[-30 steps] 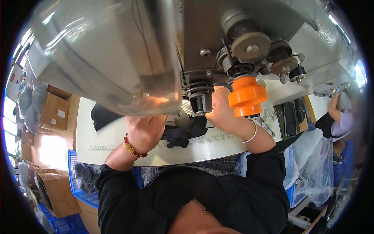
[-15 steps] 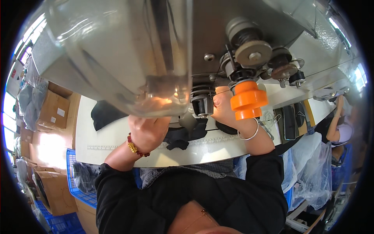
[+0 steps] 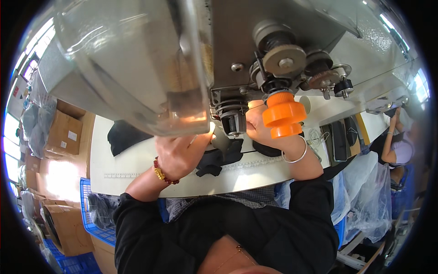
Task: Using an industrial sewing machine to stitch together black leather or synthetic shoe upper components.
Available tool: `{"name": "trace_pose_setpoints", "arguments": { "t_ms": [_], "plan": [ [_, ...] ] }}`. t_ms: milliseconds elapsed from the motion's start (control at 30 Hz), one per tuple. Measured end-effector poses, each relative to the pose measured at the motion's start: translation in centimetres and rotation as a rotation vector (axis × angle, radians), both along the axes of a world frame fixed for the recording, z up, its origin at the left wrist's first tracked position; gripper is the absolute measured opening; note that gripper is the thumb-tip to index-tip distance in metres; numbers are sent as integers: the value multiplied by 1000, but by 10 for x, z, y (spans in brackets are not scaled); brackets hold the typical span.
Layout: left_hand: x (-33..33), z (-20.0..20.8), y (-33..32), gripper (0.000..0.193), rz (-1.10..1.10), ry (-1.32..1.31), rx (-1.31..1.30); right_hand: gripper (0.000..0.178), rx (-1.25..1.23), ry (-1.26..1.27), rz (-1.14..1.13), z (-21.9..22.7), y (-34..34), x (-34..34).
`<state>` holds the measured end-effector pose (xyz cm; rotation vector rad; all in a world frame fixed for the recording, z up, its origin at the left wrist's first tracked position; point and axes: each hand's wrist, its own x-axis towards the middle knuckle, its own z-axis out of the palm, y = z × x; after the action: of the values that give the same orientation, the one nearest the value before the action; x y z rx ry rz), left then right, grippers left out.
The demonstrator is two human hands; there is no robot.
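Observation:
A sewing machine head (image 3: 237,41) with a clear plastic guard (image 3: 137,77) hangs over my hands. My left hand (image 3: 179,154) is left of the presser area (image 3: 233,121), its fingers curled together and the fingertips lit. Whatever they pinch is hidden by the guard and the machine. My right hand (image 3: 265,130) is bent in on the other side, its fingertips mostly hidden behind the machine parts and an orange stepped knob (image 3: 284,114). Black fabric pieces (image 3: 221,157) lie on the pale table between the hands. More black fabric (image 3: 127,137) lies beyond my left hand.
A ruler strip (image 3: 125,175) runs along the table (image 3: 237,180). Blue baskets (image 3: 89,196) and cardboard boxes (image 3: 64,132) stand at the left. Clear plastic bags (image 3: 367,196) hang at the right, where another person (image 3: 392,148) sits further off.
The machine has shifted slightly left in view. My left hand has moved a little right relative to the machine, and its fingertips now show past the guard's edge. My right hand stays about the same.

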<state>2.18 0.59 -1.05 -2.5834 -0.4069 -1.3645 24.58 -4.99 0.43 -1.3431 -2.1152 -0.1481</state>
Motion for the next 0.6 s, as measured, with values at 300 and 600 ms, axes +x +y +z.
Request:
{"name": "trace_pose_setpoints", "arguments": {
  "t_ms": [300, 600],
  "plan": [
    [0, -12, 3, 23, 27, 21, 33, 23, -11, 47, -10, 6, -4, -5],
    [-1, -12, 1, 16, 45, 11, -79, 20, -52, 42, -32, 3, -10, -12]
  ]
}}
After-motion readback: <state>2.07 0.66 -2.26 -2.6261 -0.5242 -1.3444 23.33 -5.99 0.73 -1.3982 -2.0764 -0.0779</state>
